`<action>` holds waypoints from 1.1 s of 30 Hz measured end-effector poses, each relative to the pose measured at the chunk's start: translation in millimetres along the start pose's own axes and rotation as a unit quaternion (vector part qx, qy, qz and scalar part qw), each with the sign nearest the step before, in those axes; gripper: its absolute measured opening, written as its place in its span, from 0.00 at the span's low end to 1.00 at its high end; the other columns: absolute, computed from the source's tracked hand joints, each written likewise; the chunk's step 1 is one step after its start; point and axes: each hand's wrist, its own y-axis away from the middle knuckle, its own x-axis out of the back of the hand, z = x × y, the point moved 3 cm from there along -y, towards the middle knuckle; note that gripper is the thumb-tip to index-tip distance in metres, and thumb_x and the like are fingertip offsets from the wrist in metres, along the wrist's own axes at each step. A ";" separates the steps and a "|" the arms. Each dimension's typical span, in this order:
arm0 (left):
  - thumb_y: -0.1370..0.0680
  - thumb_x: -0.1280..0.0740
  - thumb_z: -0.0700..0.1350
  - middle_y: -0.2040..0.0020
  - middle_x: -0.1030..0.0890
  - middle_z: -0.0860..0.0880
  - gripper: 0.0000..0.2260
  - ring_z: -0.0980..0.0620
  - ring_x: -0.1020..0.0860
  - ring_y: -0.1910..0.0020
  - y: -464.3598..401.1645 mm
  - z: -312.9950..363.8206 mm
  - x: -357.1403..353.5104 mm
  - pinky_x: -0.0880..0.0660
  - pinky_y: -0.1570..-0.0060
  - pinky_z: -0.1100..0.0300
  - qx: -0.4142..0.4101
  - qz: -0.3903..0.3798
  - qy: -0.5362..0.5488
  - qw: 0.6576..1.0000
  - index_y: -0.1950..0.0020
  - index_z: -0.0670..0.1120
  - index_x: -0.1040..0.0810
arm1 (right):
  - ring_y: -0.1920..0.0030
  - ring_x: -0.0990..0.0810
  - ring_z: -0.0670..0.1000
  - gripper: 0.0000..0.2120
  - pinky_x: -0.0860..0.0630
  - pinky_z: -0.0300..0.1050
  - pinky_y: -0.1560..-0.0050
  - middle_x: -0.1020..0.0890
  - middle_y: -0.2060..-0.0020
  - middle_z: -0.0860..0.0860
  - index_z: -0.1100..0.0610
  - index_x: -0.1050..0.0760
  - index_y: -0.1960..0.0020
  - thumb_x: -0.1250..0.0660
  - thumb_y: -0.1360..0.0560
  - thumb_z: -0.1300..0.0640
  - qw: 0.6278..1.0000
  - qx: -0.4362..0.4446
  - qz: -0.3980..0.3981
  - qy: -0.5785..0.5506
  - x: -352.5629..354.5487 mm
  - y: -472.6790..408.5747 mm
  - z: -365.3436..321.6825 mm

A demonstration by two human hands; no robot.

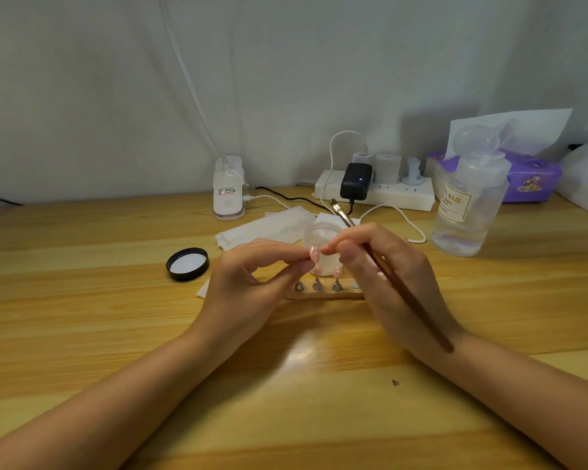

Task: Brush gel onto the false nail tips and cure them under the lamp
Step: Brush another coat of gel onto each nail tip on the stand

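A wooden holder strip lies mid-table with small metal stands that carry pink false nail tips. My left hand pinches one pink nail tip above the holder. My right hand touches that same tip with thumb and forefinger while it holds a long brown brush, bristles pointing up and away. An open clear gel jar stands right behind my fingers. The white clip-on lamp base stands at the back left.
The jar's black lid lies left of my hands. White wipes lie behind the jar. A clear pump bottle, a power strip with plugs and cables, and a purple tissue pack line the back right.
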 end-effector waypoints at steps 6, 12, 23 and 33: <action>0.32 0.31 0.41 0.57 0.18 0.54 0.14 0.57 0.19 0.57 -0.6 2.8 -0.8 0.23 0.54 0.59 -0.023 -0.025 -0.002 0.999 0.47 0.47 0.21 | 0.56 0.25 0.41 0.12 0.29 0.43 0.51 0.25 0.60 0.37 0.52 0.25 0.53 0.30 0.32 0.48 0.997 0.031 -0.023 0.070 -4.5 0.3 0.7; 0.31 0.30 0.43 0.58 0.17 0.55 0.12 0.56 0.20 0.57 0.1 3.6 -0.7 0.23 0.56 0.56 -0.030 -0.036 0.000 0.999 0.48 0.49 0.21 | 0.57 0.25 0.40 0.11 0.28 0.41 0.54 0.27 0.60 0.34 0.53 0.25 0.53 0.34 0.31 0.47 0.996 0.049 -0.013 0.069 -2.2 0.8 -1.2; 0.32 0.26 0.47 0.57 0.17 0.55 0.13 0.56 0.20 0.55 -0.3 3.6 -2.4 0.23 0.54 0.54 -0.026 -0.046 0.000 0.999 0.49 0.47 0.20 | 0.56 0.25 0.39 0.11 0.31 0.27 0.56 0.25 0.59 0.37 0.47 0.30 0.52 0.30 0.31 0.50 0.997 0.045 -0.024 0.052 -0.4 0.2 -0.1; 0.36 0.28 0.51 0.51 0.21 0.57 0.18 0.63 0.25 0.52 0.7 -7.8 -3.5 0.32 0.52 0.76 0.081 -0.097 -0.053 0.991 0.47 0.55 0.24 | 0.57 0.25 0.42 0.11 0.29 0.33 0.57 0.23 0.59 0.40 0.44 0.30 0.55 0.30 0.31 0.53 0.996 0.010 -0.029 0.088 27.2 -13.0 10.8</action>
